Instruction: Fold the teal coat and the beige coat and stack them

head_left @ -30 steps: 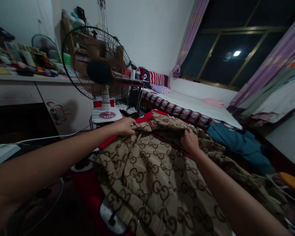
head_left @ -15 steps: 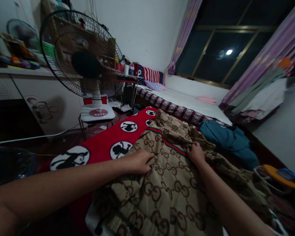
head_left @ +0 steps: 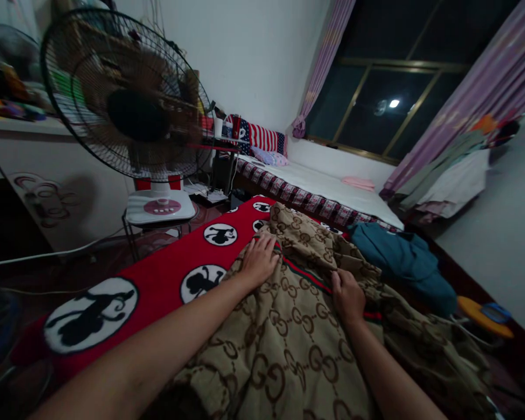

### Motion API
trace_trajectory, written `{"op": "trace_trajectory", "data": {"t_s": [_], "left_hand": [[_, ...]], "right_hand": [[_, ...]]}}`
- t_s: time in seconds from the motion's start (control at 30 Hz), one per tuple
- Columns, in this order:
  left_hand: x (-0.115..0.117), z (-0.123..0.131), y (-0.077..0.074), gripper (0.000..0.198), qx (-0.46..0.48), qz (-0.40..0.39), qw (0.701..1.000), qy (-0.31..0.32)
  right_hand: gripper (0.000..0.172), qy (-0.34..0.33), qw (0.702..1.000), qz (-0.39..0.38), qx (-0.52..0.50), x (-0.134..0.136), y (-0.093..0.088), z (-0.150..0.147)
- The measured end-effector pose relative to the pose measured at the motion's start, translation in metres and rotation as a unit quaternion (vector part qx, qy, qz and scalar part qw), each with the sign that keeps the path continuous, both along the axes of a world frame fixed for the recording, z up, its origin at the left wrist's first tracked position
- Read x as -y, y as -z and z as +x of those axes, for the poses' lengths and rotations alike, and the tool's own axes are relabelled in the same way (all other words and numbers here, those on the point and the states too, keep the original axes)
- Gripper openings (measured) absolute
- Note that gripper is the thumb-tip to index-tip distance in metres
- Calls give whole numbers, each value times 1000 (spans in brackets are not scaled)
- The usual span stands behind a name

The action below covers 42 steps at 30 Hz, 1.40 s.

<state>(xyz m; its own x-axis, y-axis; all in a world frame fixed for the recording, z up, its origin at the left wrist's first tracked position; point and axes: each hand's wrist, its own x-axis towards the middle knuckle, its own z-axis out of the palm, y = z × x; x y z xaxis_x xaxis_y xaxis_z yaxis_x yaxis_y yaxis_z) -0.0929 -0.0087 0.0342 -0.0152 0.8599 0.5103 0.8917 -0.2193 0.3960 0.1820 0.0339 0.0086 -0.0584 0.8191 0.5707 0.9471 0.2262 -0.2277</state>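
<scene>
A count of the room, kind by kind.

We counted two hands, the left hand (head_left: 259, 259) and the right hand (head_left: 347, 294), and one tan patterned garment (head_left: 289, 326) under them. We counted one red blanket (head_left: 166, 280) with five round black-and-white emblems in view, one teal garment (head_left: 398, 259), one standing fan (head_left: 126, 99), one bed (head_left: 332, 189), one pink folded cloth (head_left: 359, 183) and two purple curtains.

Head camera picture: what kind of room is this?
Most likely a bedroom. A bed with pillows lies under a dark curtained window, and clothes hang at the right.
</scene>
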Motion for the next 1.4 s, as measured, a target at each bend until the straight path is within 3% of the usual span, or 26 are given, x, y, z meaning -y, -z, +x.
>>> {"op": "trace_trajectory", "data": {"t_s": [0.07,0.17,0.27,0.37,0.47,0.57,0.67,0.73,0.8,0.87,0.93,1.07,1.13,1.2,1.3,1.4], "left_hand": [[-2,6,17,49,-66,-32,997,-2],[-2,10,30,49,-119,-38,992,2],[-2,9,32,48,-135,-27,990,-1],[-2,8,32,47,-142,-18,990,3],[-2,8,33,47,-137,-24,990,6],[0,8,31,48,-126,-27,992,4],[2,8,27,50,-118,-35,992,9],[2,8,26,51,-109,-49,993,15],[2,9,25,51,-95,-57,994,17],[3,10,26,53,-78,-49,996,18],[3,11,26,54,-66,-39,997,19],[3,12,26,52,-62,-57,996,19],[3,12,26,52,-63,-66,996,20],[3,12,25,53,-63,-67,996,21],[3,12,26,53,-60,-65,996,19],[3,12,26,55,-56,-66,996,17]], "right_hand": [[38,42,999,23,-16,-2,-6,0],[33,58,988,131,-55,-17,-30,-18],[23,-60,975,199,-73,-42,-68,-65],[26,-200,964,173,12,-66,-101,-132],[32,-232,954,124,141,-87,-112,-189],[46,-194,958,79,196,-109,-107,-218],[67,-160,966,-8,204,-134,-101,-222],[62,-177,957,-81,214,-149,-100,-216],[45,-213,952,-120,187,-161,-99,-203],[41,-216,968,-78,101,-166,-94,-186],[46,-165,985,-29,45,-167,-82,-167],[34,-79,986,-100,112,-160,-56,-148],[29,-69,986,-88,122,-158,-54,-156],[31,-73,990,-26,116,-157,-60,-172],[33,-125,985,45,109,-156,-62,-197],[39,-162,976,-38,141,-155,-44,-207]]}}
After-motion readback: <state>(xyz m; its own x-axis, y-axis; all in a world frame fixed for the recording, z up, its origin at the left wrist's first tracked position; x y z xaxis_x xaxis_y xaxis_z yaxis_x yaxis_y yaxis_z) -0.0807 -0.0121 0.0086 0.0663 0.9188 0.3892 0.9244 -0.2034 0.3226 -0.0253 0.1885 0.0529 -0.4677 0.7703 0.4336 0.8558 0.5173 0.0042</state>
